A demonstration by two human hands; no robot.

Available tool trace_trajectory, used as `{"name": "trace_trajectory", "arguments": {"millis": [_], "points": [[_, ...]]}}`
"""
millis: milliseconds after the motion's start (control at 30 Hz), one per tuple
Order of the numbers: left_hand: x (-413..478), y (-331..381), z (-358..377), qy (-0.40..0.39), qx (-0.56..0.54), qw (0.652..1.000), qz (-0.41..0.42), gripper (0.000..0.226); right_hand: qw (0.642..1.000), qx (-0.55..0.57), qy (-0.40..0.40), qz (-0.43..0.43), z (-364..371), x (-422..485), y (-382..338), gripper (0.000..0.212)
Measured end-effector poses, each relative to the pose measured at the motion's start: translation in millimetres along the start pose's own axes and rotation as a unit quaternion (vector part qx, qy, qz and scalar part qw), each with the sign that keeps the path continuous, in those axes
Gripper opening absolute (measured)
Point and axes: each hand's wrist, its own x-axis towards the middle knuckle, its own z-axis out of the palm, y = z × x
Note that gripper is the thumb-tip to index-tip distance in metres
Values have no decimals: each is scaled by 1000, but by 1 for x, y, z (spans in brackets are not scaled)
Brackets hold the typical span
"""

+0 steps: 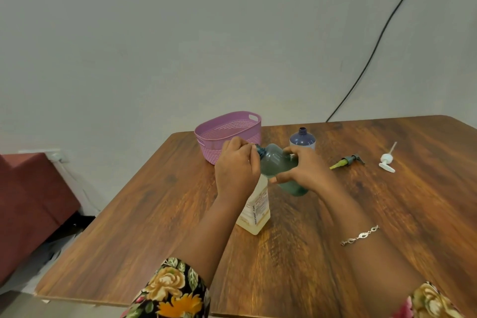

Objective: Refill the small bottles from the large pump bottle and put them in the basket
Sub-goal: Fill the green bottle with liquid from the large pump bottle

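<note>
A translucent green small bottle (277, 162) is held tilted above the table, its open neck pointing left. My right hand (307, 170) grips its body. My left hand (235, 165) has its fingers curled at the bottle's neck and pinches it there. Directly below stands the large bottle (258, 206) with pale yellow liquid and a white label; its top is hidden behind my left hand. A dark blue small bottle (302, 138) stands uncapped just behind. The purple basket (210, 150) sits at the table's far left corner, and nothing shows inside it.
Two loose pump heads lie to the right on the wooden table (154, 201): a dark one (351, 160) with a yellow-green tube and a white one (386, 160). A black cable (382, 33) runs down the wall. A red seat (31, 188) stands left of the table.
</note>
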Motion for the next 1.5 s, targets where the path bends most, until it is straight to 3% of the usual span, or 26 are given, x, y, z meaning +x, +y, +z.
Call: {"name": "trace_trajectory", "arguments": {"millis": [200,600,867,1033,1167,1367,1500], "points": [[-10,2,5,5,1,1000,-21,20,1000,-15,2,5,3,0,2,73],[3,6,4,-11,4,999,-43,25,1000,18,0,4,0,-1,2,72],[-11,-4,5,-20,31,999,10,22,1000,3,-9,13,6,-4,8,73],[-25,-6,-1,-49,-1,998,31,40,1000,17,0,5,5,-8,8,71],[-25,-14,-8,-79,-25,996,14,41,1000,26,-6,5,6,-10,10,72],[-29,-20,-14,-173,54,983,20,68,999,38,12,-3,10,-12,14,71],[-22,-21,-15,-209,164,962,70,68,997,68,23,-12,10,-11,13,69]]}}
